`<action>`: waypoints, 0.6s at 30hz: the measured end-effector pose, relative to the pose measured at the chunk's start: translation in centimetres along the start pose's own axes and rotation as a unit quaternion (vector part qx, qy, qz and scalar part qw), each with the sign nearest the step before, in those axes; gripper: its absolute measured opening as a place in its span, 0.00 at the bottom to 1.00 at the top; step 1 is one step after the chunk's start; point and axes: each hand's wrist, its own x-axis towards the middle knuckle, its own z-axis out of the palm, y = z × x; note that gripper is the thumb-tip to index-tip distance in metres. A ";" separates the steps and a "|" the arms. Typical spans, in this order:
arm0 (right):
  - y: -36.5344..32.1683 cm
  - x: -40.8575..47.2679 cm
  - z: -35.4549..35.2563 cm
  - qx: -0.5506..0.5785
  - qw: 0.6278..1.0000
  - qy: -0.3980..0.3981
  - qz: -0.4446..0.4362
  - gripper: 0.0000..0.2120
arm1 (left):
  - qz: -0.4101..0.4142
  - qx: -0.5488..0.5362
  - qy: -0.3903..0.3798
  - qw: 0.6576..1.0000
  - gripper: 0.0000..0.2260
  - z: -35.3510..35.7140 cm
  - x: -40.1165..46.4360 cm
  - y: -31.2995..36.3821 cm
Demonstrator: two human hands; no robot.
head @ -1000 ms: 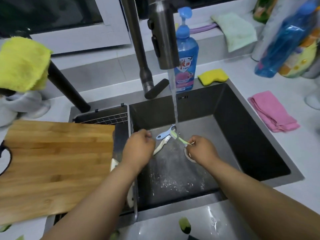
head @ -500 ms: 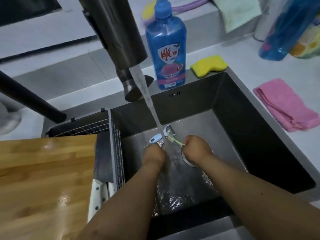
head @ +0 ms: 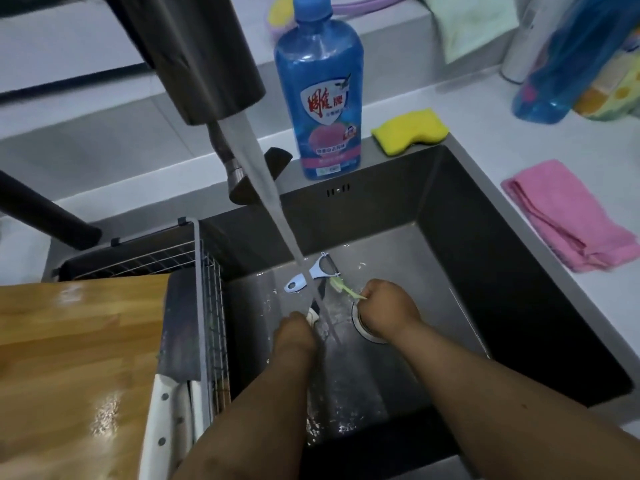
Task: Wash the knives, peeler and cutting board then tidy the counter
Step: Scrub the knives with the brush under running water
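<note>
Both of my hands work low in the sink (head: 519, 306) under the running stream from the faucet (head: 194, 57). My left hand (head: 294, 332) is curled round the pale handle of a small knife (head: 317, 301), whose dark blade runs up and away from my knuckles into the water. My right hand (head: 388, 308) grips the stem of a green brush (head: 341, 285), the bristle head reaching out to the left of that fist and meeting the blade. The peeler (head: 313, 271) lies loose on the sink floor just beyond both hands, touching or nearly touching the knife tip; I cannot tell which. A larger knife (head: 173, 375) with a white riveted handle rests in the wire rack (head: 207, 271) to the left of my left forearm, and the cutting board (head: 76, 358), wet in patches, lies further left. By my judgement the task is at an early to middle stage: one knife is being scrubbed, while the peeler, the board and the tidying of the counter appear not yet done; whether the racked knife is already clean cannot be read. My left fingers and most of the small handle are hidden beneath the hand, the drain (head: 363, 327) is partly covered by my right wrist, and the stream blurs the blade.
</note>
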 end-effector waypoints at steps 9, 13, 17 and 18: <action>0.5 -3.3 -3.7 0.012 1.000 -0.019 -0.015 0.07 | 0.075 -0.094 -0.069 0.990 0.20 -2.3 -5.7 0.5; 1.4 -7.1 -5.0 0.026 0.998 0.006 -0.060 0.02 | 0.108 -0.122 -0.030 0.986 0.13 -3.7 -8.5 0.4; 1.8 -10.4 -4.6 0.008 0.995 -0.001 -0.102 0.03 | 0.123 -0.145 -0.019 0.981 0.09 -4.8 -10.8 0.1; 2.0 -10.9 -4.3 0.004 0.994 -0.005 -0.105 0.03 | 0.127 -0.152 -0.014 0.980 0.09 -5.0 -11.3 0.0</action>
